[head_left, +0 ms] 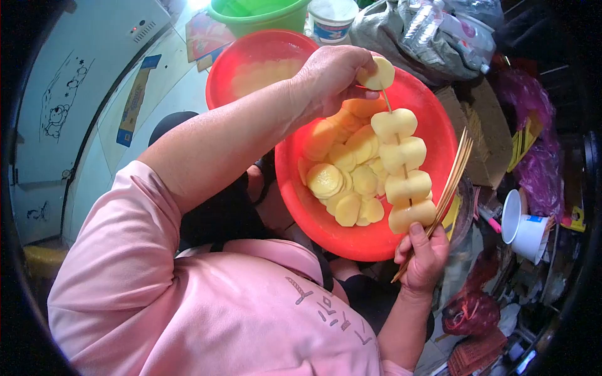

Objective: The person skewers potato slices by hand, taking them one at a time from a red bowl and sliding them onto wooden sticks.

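Note:
Pinched in my left hand [338, 74] is a pale yellow slice [379, 73] at the upper end of a thin skewer [387, 101]. Further down the same skewer sit several more slices [406, 155], spaced apart from each other. The lowest slice touches my right hand [423, 258], whose thumb and fingers close round the skewer's lower end and a bundle of thin wooden sticks [453, 182]. Beneath the skewer is a red basin [301, 216] with many loose round slices [342, 182] in it.
Behind stand a second red basin [222, 69] with slices in liquid, a green basin [260, 22] and a white bucket [333, 19]. A grey sack [385, 37] with plastic bottles, a cardboard box [486, 135] and a white tub [527, 235] lie to the right.

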{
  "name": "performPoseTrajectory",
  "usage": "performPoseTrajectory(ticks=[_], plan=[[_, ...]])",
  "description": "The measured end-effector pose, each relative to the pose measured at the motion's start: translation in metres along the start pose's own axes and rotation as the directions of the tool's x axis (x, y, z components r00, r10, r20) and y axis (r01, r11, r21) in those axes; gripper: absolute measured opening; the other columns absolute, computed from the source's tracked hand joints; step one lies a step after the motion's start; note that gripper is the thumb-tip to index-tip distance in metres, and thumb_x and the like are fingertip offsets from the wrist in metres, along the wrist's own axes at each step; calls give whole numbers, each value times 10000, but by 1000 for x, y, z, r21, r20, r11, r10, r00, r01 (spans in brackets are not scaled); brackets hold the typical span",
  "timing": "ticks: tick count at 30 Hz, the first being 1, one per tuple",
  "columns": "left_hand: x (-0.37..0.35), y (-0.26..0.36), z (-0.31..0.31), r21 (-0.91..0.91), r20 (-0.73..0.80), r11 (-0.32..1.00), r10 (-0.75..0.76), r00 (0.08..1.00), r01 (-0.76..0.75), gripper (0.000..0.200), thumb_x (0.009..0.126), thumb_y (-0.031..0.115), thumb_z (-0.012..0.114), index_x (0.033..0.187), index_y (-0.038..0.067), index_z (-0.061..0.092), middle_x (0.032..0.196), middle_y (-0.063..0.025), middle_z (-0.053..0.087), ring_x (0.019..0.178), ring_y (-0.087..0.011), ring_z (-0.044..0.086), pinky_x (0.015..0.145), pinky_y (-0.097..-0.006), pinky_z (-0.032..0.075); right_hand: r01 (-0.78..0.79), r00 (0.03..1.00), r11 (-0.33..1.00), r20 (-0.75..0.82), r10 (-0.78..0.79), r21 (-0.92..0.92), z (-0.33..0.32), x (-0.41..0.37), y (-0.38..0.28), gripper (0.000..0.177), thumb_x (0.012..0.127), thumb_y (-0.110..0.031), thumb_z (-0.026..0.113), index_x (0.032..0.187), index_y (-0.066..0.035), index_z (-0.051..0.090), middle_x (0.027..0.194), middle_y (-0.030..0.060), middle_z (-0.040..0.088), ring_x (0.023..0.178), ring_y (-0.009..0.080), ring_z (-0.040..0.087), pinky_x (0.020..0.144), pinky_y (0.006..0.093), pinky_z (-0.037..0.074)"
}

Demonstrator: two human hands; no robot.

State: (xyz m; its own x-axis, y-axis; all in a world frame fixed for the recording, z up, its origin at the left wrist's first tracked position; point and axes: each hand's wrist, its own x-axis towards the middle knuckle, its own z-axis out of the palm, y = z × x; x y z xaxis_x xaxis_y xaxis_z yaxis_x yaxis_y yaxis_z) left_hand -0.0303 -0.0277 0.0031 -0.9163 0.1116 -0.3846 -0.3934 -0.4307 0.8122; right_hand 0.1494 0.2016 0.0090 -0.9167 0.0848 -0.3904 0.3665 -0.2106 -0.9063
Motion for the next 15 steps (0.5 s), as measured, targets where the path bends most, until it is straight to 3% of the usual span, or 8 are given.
performPoseTrajectory(ticks=[3, 5, 9, 15], plan=[[-5, -1, 3, 29, 7, 993, 112, 994, -112, 204, 845, 106, 540, 1005, -6, 599, 944, -103, 620, 842, -198, 631, 726, -324, 560, 5, 1000, 1000, -8, -5, -21, -2, 0, 0, 182, 868, -115, 605, 1006, -8, 552, 586, 18, 528, 400, 75, 443, 358, 199, 372], [-9, -4, 5, 222, 103, 942, 236, 966, -253, 199, 843, 105, 553, 984, -18, 622, 957, -110, 630, 859, -201, 637, 752, -325, 551, 10, 1000, 999, -9, -11, -37, -4, 0, 2, 184, 866, -115, 605, 1005, -7, 552, 583, 18, 527, 400, 76, 442, 358, 200, 369], [-11, -6, 11, 340, 148, 915, 177, 973, -217, 204, 840, 105, 559, 975, -26, 639, 960, -111, 637, 867, -200, 642, 776, -327, 542, 7, 999, 998, -42, -9, -63, -8, -1, 3, 174, 866, -119, 603, 990, -8, 553, 563, 16, 517, 397, 80, 437, 361, 202, 361], [-15, -8, 18, 211, 110, 966, 127, 986, -148, 231, 868, 127, 556, 1039, -19, 608, 1000, -123, 620, 843, -210, 645, 733, -329, 563, 29, 999, 994, -32, -32, -103, -6, -2, 2, 165, 867, -120, 600, 976, -7, 551, 551, 19, 513, 395, 80, 434, 364, 205, 353]])
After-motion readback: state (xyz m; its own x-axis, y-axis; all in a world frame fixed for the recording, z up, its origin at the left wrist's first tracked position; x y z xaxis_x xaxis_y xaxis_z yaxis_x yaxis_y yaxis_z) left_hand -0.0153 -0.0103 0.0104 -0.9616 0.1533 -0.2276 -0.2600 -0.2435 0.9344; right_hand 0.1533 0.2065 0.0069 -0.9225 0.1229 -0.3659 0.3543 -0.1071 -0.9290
